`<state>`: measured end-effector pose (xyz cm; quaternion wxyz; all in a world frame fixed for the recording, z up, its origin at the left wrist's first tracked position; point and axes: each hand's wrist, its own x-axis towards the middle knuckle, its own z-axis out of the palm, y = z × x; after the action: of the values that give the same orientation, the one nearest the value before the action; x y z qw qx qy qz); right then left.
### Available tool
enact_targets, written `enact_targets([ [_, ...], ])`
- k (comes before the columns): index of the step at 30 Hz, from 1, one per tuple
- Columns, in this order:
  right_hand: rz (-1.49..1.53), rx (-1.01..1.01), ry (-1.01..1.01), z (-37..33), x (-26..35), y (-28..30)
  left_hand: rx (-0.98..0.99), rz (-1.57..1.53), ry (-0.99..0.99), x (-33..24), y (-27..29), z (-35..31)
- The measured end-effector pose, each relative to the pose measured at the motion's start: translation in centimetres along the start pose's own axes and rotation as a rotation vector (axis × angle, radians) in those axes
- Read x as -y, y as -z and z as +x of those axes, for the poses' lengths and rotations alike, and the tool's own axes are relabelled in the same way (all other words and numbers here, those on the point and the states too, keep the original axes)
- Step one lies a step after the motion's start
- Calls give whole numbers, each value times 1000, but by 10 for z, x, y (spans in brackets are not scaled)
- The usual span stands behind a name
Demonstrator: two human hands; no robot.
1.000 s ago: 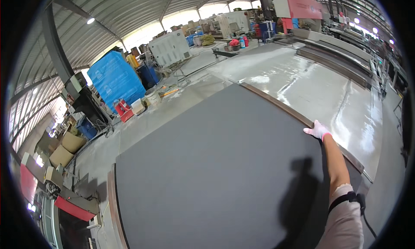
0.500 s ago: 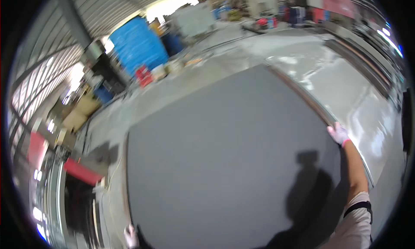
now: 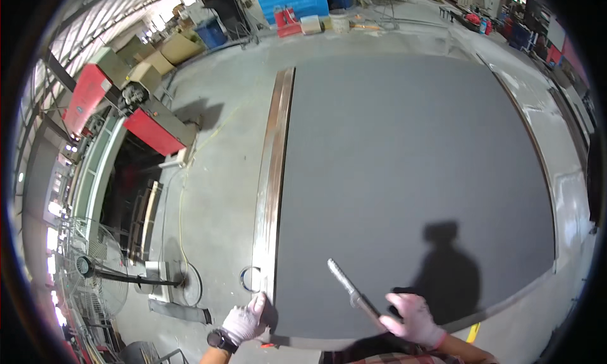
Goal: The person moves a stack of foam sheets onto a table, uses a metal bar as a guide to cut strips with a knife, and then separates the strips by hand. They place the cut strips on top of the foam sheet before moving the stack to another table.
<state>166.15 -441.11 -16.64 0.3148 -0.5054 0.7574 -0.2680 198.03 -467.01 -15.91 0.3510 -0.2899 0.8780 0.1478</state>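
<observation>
Gloved left hand (image 3: 243,321) presses fingers flat on the near corner of the big grey sheet (image 3: 411,174) to steady it, right hand (image 3: 414,318) fist-grips a metal rod (image 3: 351,291) angled over it.

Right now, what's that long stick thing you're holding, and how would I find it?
Start at the huge dark grey sheet lying flat on the workshop floor. Go to its near edge, where the gloved right hand is. The thin metal rod slants up from that hand, the only slim, pale thing lying across the grey.
</observation>
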Motion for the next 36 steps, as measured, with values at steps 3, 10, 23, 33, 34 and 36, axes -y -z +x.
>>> enact_targets([
  [3, -153, -268, -18, 9, 33, -53, -28, 139, -202, 9, 4, 6],
  [10, -248, -405, -113, 7, 10, -91, -331, 109, -216, 7, 9, 41],
  [23, -143, -385, -176, 3, 11, -94, -399, -1345, -331, 13, 0, 173],
  [33, -19, -428, -180, 11, 11, -88, -233, -1329, -194, -24, -104, 11],
  [34, -15, -432, -177, 11, 8, -85, -213, -1334, -228, -23, -106, 10],
  [36, -66, -387, -272, 11, 18, -74, -248, -1331, -296, -19, -124, 17],
])
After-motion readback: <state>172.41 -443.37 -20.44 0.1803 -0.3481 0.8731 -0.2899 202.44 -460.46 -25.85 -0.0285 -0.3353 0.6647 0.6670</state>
